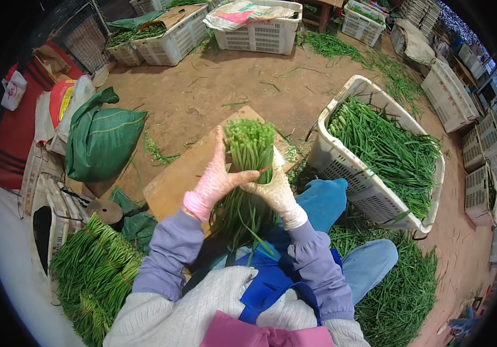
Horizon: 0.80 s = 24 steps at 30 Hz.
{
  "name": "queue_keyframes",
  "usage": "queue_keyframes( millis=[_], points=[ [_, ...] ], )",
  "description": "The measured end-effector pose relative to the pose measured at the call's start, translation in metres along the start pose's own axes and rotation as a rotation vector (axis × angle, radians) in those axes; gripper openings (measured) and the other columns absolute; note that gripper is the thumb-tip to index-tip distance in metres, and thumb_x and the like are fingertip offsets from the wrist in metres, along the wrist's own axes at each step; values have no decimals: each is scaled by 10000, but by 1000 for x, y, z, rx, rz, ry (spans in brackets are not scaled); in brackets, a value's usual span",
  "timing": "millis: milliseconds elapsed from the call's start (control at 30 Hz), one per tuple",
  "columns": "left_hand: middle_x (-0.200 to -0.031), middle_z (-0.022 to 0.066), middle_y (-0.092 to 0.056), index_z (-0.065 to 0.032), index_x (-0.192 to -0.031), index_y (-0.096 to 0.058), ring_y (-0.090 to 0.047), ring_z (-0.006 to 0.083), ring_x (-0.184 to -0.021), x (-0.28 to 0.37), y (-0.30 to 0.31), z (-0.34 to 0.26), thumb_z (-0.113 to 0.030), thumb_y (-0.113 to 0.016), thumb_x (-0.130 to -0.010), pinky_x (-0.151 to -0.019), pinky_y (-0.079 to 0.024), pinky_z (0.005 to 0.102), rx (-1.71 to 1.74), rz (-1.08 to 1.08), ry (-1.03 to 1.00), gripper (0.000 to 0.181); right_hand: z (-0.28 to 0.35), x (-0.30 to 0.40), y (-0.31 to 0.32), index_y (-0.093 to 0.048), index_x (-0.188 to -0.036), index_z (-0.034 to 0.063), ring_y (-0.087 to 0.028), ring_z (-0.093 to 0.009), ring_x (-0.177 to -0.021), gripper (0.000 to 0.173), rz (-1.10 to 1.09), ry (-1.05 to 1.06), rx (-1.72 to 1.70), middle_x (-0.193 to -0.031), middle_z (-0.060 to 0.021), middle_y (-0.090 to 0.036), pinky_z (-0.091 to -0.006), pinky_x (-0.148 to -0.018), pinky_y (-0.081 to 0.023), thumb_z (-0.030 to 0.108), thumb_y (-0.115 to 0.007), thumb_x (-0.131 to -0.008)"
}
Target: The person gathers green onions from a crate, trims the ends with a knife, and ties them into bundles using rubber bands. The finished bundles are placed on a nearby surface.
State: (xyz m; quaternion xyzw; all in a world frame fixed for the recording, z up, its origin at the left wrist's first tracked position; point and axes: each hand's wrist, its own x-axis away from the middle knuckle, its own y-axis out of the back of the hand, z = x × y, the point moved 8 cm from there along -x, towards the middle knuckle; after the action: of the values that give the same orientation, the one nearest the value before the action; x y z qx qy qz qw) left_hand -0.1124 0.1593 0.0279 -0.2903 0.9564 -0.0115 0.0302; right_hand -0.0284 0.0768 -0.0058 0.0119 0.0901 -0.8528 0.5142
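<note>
Between my two hands stands a thick bundle of garlic chives (pixel 252 147), its pale cut ends upward and its green leaves hanging down toward my lap. My left hand (pixel 214 184), in a pink glove, clasps the left side with the fingers reaching up along the stalks. On the right side, my right hand (pixel 278 191) grips it in a whitish textured glove. The thumbs nearly meet in front. A red band (pixel 266 169) shows around the stalks near my right thumb. Below the bundle lies a wooden board (pixel 179 178).
At right stands a white plastic crate (pixel 324 119) of loose chives, with a heap of greens (pixel 391 282) below it. Banded bundles (pixel 101 260) are stacked at left, near a green woven sack (pixel 105 139). More crates (pixel 257 37) line the back of the earthen floor (pixel 248 82).
</note>
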Motion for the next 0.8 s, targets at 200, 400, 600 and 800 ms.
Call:
queue_keyframes(
  millis=[200,400,600,800],
  points=[
    [-1243,93,-507,-25,-1273,-428,-462,188,-1160,-2,3,-2,-271,-838,-630,-995,-361,334,-137,177,26,802,-19,10,-12,-333,-1326,13,-484,-210,-1138,897,150,-125,-62,-1234,-124,-513,-350,-965,-391,287,-836,-637],
    [-1174,78,-549,-18,-1240,-452,-497,173,-1104,1,5,5,-238,-828,-648,-963,-389,330,-129,-10,-18,735,45,17,17,-548,-1126,-26,-613,-302,-826,594,-57,-135,566,-900,-186,-631,-375,-784,-474,256,-798,-666],
    [-1118,102,-589,-24,-1222,-452,-558,199,-1043,-4,-10,13,-257,-817,-641,-911,-436,325,-191,-58,21,725,113,22,10,-628,-953,74,-553,-300,-843,346,-340,713,1019,-895,-100,-597,-394,-748,-433,163,-758,-645],
    [-1178,140,-570,-42,-1286,-395,-546,258,-1100,-3,-10,21,-320,-812,-626,-934,-423,354,-367,-65,17,829,111,11,78,-655,-889,86,-570,-267,-880,292,-632,653,836,-917,-94,-607,-349,-753,-455,-9,-713,-619]
  ],
)
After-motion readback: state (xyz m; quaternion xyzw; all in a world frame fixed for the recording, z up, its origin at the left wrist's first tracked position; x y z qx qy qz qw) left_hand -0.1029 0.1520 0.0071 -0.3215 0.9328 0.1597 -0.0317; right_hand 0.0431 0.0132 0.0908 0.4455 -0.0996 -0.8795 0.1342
